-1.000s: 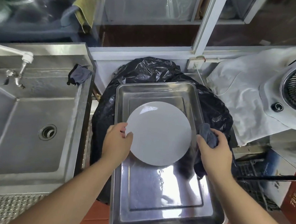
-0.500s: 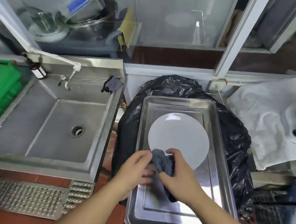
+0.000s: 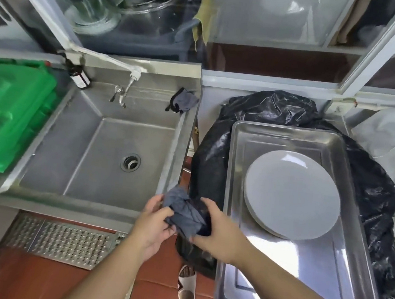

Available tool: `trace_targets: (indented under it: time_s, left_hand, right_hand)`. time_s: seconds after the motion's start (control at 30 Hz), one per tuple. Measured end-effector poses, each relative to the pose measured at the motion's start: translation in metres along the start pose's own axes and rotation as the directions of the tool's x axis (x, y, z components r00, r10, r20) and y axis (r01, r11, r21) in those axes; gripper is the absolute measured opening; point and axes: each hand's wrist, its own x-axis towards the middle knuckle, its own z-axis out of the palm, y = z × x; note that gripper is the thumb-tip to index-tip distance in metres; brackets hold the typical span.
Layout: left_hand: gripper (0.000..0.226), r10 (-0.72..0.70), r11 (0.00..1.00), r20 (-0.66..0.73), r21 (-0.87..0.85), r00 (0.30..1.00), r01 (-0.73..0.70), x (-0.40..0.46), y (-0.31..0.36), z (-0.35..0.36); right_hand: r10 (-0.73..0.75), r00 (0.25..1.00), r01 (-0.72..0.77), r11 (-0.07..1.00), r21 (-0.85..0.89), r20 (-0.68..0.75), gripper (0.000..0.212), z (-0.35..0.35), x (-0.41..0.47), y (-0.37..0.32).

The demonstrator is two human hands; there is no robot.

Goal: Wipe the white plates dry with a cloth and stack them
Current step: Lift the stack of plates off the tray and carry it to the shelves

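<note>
White plates (image 3: 293,194) lie flat as a low stack in the steel tray (image 3: 288,137) on the right; the edge shows two layers. A bunched grey-blue cloth (image 3: 183,212) is held between both hands, left of the tray and over the gap beside the sink. My left hand (image 3: 156,218) grips the cloth's left side. My right hand (image 3: 217,228) grips its right side. Neither hand touches the plates.
A steel sink (image 3: 99,144) with tap (image 3: 133,74) lies left, a second grey cloth (image 3: 183,100) on its back rim. A green crate (image 3: 7,114) stands far left. The tray rests on a black bag (image 3: 269,105). A metal floor grate (image 3: 60,239) lies below.
The plate was let go onto the tray. Both hands drew back to the left with the cloth, from over the plate to beside the sink. The view swung left.
</note>
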Motion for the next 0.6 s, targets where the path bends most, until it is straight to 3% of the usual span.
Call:
trace_targets:
  time_s: [0.13, 0.27, 0.47, 0.6]
  left_hand:
    - [0.042, -0.035, 0.997, -0.061, 0.062, 0.998, 0.039, 0.032, 0.008, -0.041]
    - [0.039, -0.042, 0.987, -0.132, 0.148, 0.990, 0.062, 0.068, 0.007, -0.070]
    - [0.038, -0.001, 0.948, -0.173, 0.314, 0.985, 0.056, 0.113, -0.016, -0.106]
    - [0.040, 0.108, 0.748, -0.117, 0.663, 0.987, -0.003, 0.119, -0.022, -0.116]
  right_hand:
    - [0.057, 0.998, -0.057, 0.994, -0.092, -0.003, 0.053, 0.044, 0.046, 0.001]
    - [0.108, 0.994, -0.101, 0.959, -0.265, 0.011, 0.043, 0.076, 0.084, 0.002]
    - [0.206, 0.978, -0.189, 0.932, -0.309, 0.025, 0.054, 0.120, 0.124, 0.017]
    - [0.186, 0.982, -0.182, 0.967, -0.179, 0.008, 0.064, 0.137, 0.120, 0.025]
